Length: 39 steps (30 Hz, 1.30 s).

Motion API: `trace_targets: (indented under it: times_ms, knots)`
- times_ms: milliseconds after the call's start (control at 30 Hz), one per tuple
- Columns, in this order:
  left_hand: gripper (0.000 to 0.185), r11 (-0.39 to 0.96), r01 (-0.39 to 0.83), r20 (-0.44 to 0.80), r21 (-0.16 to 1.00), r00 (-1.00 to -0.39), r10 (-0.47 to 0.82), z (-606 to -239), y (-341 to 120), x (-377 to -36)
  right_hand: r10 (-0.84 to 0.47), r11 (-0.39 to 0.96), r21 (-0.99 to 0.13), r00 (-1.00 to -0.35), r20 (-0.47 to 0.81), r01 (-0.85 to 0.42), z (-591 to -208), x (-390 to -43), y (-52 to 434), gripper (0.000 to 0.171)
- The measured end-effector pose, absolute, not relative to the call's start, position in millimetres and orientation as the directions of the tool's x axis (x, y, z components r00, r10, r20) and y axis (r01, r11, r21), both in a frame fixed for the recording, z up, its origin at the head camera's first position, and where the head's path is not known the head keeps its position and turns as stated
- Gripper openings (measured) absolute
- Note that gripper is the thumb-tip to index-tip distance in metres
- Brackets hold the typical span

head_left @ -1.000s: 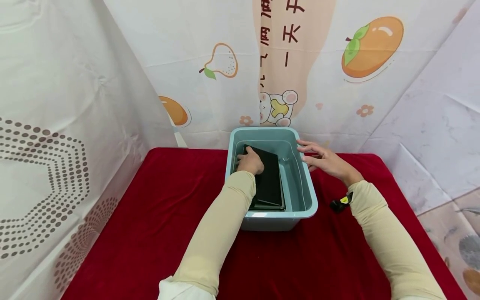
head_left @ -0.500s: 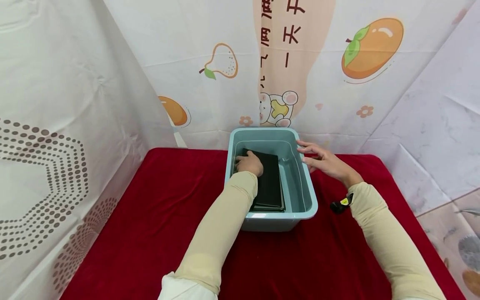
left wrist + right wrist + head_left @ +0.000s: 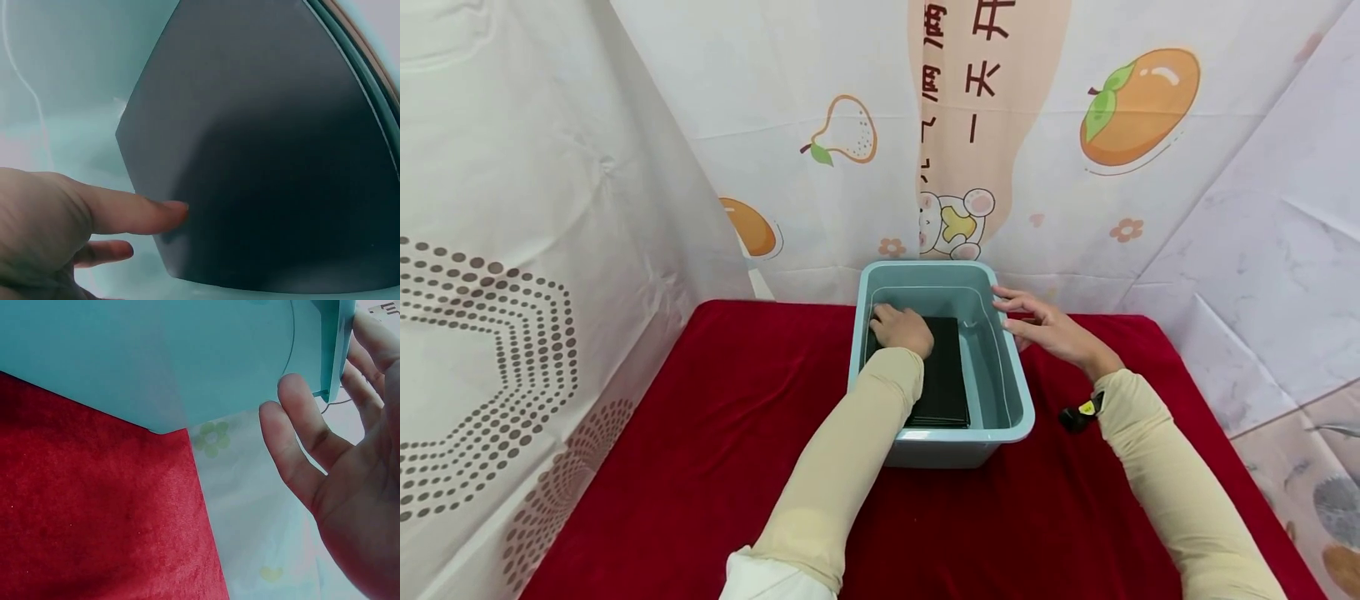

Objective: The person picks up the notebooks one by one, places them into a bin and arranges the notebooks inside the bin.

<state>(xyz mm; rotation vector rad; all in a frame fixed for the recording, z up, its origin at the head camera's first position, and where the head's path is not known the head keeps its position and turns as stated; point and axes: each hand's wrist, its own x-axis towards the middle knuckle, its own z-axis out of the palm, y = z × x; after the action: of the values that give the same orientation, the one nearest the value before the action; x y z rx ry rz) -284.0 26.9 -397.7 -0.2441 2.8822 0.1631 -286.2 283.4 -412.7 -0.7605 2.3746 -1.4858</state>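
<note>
Fingers of the left hand (image 3: 901,329) are pressing flat, gripping nothing, on the stiff, slick-looking black rectangular board (image 3: 946,375) mid-frame, best pinched by an edge, while the relaxed right hand (image 3: 1045,327) is steadying the pale blue plastic tub (image 3: 1017,417).

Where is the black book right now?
In the head view, the black book lies flat inside the blue tub, against its left wall, under the left hand.
</note>
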Motion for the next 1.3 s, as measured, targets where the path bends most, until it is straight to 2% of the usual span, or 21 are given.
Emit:
trace_targets:
  times_ms: [133, 567, 833, 933, 1033, 1167, 1300]
  knots:
    - [0.049, 0.986, -0.152, -0.228, 0.063, -0.964, -0.134, -395, 25, -283, -0.551, 0.341, -0.888, -0.831, 0.077, -0.308, -413, -287, 283, 0.053]
    - [0.047, 0.959, -0.032, -0.162, 0.281, -0.987, 0.015, -361, 10, -273, -0.535, 0.361, -0.878, -0.841, 0.081, -0.314, -411, -284, 282, 0.050]
    - [0.068, 0.883, 0.074, -0.229, 0.463, -0.953, 0.200, -337, -1, -281, -0.447, 0.429, -0.855, -0.891, 0.079, -0.291, -408, -280, 276, 0.044]
    - [0.069, 0.862, 0.134, -0.196, 0.488, -0.946, 0.258, -322, -6, -282, -0.441, 0.465, -0.834, -0.895, 0.073, -0.297, -405, -279, 273, 0.044]
    - [0.069, 0.848, 0.164, -0.152, 0.504, -0.949, 0.275, -304, -12, -281, -0.458, 0.533, -0.779, -0.887, 0.062, -0.330, -399, -278, 271, 0.046]
    - [0.066, 0.821, 0.197, -0.047, 0.537, -0.964, 0.262, -287, -20, -278, -0.506, 0.639, -0.629, -0.858, 0.091, -0.443, -387, -275, 268, 0.046]
    - [0.064, 0.793, 0.225, 0.049, 0.566, -0.969, 0.240, -277, -32, -275, -0.537, 0.690, -0.507, -0.835, 0.119, -0.517, -373, -273, 263, 0.043]
